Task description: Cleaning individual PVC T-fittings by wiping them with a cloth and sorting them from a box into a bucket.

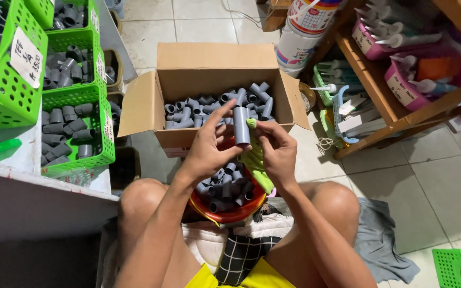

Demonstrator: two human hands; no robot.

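Pipe (241, 125) stands upright in my left hand (209, 152), fingers closed around it; my right hand (278, 152) pinches the green cloth (252, 124) at its top. Best keep it steady, wiping evenly.

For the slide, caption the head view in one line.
Seated person's left hand and right hand hold a grey pipe fitting and green cloth above a red bowl, before a box.

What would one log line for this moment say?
left hand: holds grey pipe fitting | right hand: green cloth against it | red bowl: fittings, below
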